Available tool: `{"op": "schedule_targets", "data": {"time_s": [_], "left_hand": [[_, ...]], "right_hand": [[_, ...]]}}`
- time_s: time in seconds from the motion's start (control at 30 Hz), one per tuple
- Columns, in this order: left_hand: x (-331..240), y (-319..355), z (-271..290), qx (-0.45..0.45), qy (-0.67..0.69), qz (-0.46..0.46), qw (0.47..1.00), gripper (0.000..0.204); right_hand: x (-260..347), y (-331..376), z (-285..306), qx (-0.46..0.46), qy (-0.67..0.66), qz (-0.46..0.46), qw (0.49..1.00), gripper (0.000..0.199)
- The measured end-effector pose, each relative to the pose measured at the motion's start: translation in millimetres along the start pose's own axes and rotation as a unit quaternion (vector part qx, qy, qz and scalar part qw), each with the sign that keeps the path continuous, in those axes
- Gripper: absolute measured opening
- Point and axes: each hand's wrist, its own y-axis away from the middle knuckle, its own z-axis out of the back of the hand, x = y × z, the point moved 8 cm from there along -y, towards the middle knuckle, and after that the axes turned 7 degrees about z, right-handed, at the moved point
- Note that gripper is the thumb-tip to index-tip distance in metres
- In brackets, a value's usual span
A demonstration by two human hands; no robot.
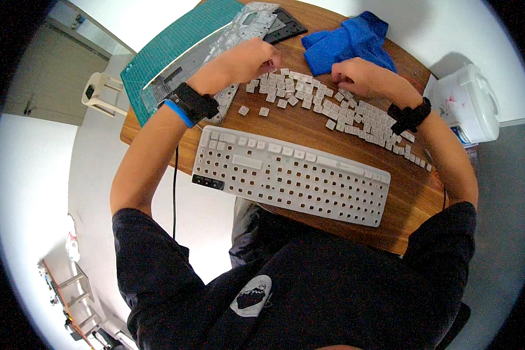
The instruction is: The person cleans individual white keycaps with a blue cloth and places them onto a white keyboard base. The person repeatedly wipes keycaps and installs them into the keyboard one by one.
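Hands over loose white keycaps (332, 108) on a wooden bench (291, 131): left hand (252, 58) curled, pinching a keycap; right hand (359, 76) curled, grip unclear; stripped keyboard (289, 175) nearer the body

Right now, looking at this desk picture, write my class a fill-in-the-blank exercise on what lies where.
1. The cloth beyond the loose keycaps is ____ in colour.
2. Most sockets of the white keyboard frame are ____.
3. The cutting mat under the grey panel is ____.
4. Both the left hand and the right hand wear black ____ at the wrist.

Missing words: blue; empty; green; straps
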Motion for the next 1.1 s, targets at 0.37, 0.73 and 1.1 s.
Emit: {"op": "schedule_targets", "data": {"time_s": [0.37,0.73,1.1], "left_hand": [[-1,11,8,-0.045,0.04,-0.013,0.998,0.021],[-42,89,46,-0.09,0.033,0.009,0.995,0.019],[-74,167,45,-0.051,0.164,0.089,0.981,0.015]], "right_hand": [[51,-33,24,-0.141,0.077,0.123,0.979,0.021],[44,-113,4,-0.088,0.065,0.076,0.991,0.015],[118,-75,27,-0.16,-0.064,0.131,0.976,0.013]]}}
